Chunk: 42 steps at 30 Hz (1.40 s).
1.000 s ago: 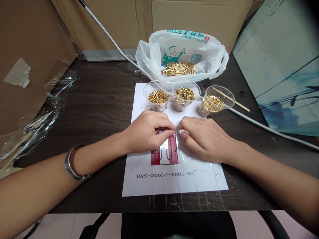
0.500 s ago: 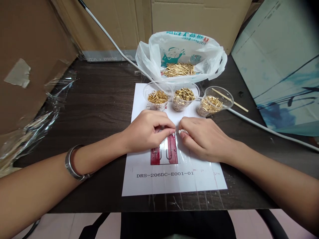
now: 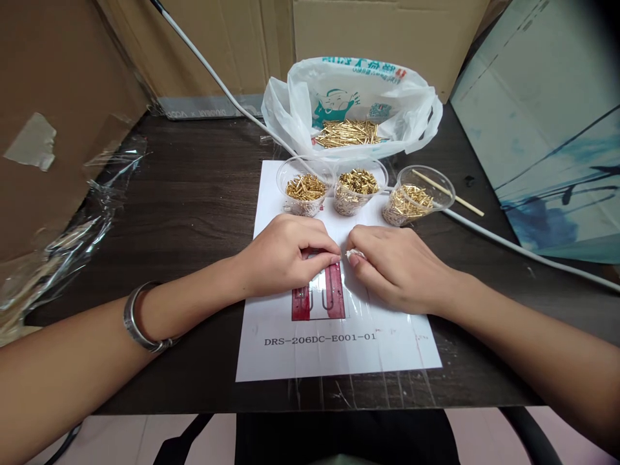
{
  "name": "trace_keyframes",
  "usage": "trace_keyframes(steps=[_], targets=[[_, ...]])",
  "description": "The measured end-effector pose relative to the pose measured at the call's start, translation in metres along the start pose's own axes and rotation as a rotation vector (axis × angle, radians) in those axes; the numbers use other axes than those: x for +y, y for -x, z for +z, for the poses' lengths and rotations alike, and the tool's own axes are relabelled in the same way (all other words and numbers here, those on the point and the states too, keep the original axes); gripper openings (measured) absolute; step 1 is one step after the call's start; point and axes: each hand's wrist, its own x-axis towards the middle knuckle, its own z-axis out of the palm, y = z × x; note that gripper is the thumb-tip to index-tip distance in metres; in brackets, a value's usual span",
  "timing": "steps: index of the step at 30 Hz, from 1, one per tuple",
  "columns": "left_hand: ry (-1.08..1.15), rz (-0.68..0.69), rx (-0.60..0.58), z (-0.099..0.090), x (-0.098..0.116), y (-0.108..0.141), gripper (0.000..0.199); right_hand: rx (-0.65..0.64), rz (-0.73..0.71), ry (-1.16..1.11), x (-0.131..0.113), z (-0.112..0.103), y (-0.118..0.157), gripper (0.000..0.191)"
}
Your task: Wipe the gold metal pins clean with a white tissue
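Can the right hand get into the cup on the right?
Probably yes: the right hand is near that cup, whose top is open, and nothing seems between them. But the hand is pinching a white scrap.

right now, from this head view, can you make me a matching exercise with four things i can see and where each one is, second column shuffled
1. round silver metal bracelet
2. white plastic bag with green print
3. thin pale wooden stick
4. small crumpled white piece

A. overlapping the rightmost clear plastic cup in view, one end showing to its right
B. between the thumb and forefinger of the right hand
C. around the left forearm
D. behind the cups, with gold-coloured pins inside

Pairs: 1-C, 2-D, 3-A, 4-B
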Motion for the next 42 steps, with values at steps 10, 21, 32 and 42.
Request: trace_keyframes(steps=[10,21,32,42], targets=[[0.007,0.02,-0.011,0.0007,-0.0004,0.0002,0.015,0.005,-0.149,-0.019,0.0057,0.0024,-0.0059,0.019],[-0.011,-0.006,0.015,0.0003,0.0004,-0.0006,0.011,0.0,-0.145,-0.027,0.0043,0.0011,-0.0052,0.017],[-0.008,-0.026,0.006,-0.0002,0.0008,-0.0003,0.009,-0.018,-0.144,-0.014,0.0039,0.0001,-0.0066,0.015],[0.005,-0.017,0.013,0.0008,0.0004,-0.0006,0.011,-0.014,-0.135,0.023,0.0029,0.0006,-0.0078,0.014]])
